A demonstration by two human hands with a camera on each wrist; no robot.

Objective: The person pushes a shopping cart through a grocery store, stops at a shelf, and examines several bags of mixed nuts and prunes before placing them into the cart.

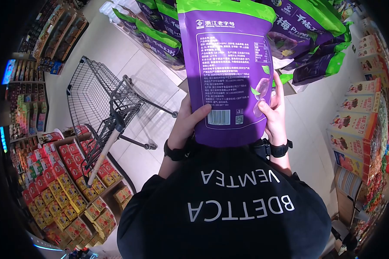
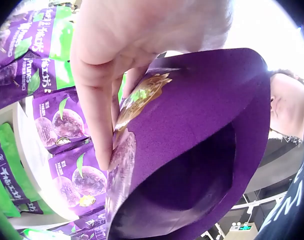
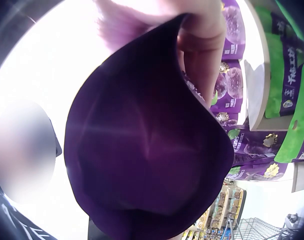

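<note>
Shop aisle: stocked pouches (image 1: pixel 309 36) on shelves ahead, a wire cart (image 1: pixel 101 99) off to the left. Both hands hold one purple pouch (image 1: pixel 227 64) upright before the chest. The left hand (image 1: pixel 183 125) grips its lower left edge, thumb across the label. The right hand (image 1: pixel 275 110) pinches the right edge, its fingers behind apparently curled.

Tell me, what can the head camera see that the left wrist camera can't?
Only the head view shows the barcode on the purple pouch, the right hand gripping its edge, and the wire shopping cart. Only the left wrist view shows the pouch's hollow bottom fold from below and a gold sticker on its front. Both show the left hand holding the pouch and more purple prune bags stacked behind it.
</note>
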